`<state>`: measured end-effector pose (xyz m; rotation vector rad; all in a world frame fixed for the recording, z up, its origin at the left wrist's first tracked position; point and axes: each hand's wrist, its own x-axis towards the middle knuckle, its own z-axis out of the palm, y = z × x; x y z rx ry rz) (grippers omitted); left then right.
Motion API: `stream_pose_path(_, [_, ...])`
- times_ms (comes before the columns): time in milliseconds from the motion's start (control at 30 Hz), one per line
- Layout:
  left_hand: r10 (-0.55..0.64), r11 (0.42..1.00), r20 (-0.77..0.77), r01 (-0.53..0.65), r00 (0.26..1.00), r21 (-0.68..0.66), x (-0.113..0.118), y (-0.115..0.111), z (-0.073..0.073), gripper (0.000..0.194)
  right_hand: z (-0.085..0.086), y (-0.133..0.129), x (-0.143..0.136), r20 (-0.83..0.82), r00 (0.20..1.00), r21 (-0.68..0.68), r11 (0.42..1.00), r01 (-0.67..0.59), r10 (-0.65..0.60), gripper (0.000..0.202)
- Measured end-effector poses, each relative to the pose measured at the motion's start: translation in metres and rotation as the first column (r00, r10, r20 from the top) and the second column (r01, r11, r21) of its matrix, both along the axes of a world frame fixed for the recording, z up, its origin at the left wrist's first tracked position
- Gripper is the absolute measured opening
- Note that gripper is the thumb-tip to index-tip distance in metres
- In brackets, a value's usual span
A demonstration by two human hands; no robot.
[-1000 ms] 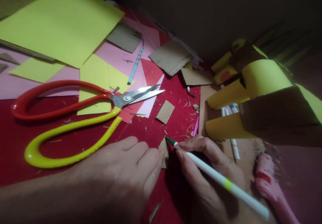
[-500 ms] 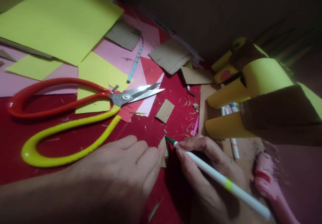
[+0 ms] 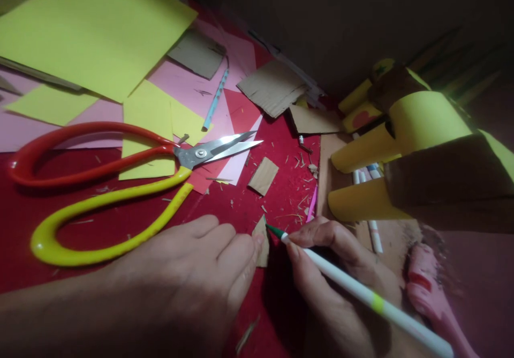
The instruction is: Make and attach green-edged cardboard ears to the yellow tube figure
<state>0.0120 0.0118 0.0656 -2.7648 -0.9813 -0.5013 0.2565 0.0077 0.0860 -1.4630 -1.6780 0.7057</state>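
A small piece of cardboard (image 3: 262, 245) lies on the red surface, partly covered by my left hand (image 3: 212, 272). The fingers of that hand are curled together and hold the piece down by its left side. Between thumb and fingers, my right hand (image 3: 337, 272) grips a white felt-tip pen (image 3: 345, 280) with a green tip and a yellow-green band. Its tip is at the cardboard's upper right edge; whether it touches, I cannot tell. Just above lies a second small cardboard rectangle (image 3: 263, 177). Scissors (image 3: 201, 153) with red and yellow handles lie half open beyond my left hand.
Yellow paper (image 3: 96, 31) and pink sheets are spread at the upper left, with a blue pencil (image 3: 216, 101). Cardboard pieces (image 3: 273, 87) lie behind. A yellow paper-and-cardboard construction (image 3: 425, 122) stands at right, near a pink tool (image 3: 425, 277). Scraps litter the red surface.
The pen and my right hand have shifted slightly right and down, the tip moving off the cardboard's top corner along its right edge. My left hand stays on the piece.
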Motion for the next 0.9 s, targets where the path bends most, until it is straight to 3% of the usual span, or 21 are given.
stream_pose_path(633, [0.013,1.0,0.035,-0.012,0.999,-0.02,0.0018,-0.0004,0.0004,0.038,-0.0034,-0.003,-0.0046,-0.029,0.998,-0.037,0.998,0.048,-0.049,0.01])
stream_pose_path(900, [0.027,0.999,0.069,-0.026,0.997,-0.021,0.0027,-0.0007,0.0002,0.032,0.0002,0.0009,0.0015,-0.023,1.0,-0.03,1.0,0.005,-0.006,0.014])
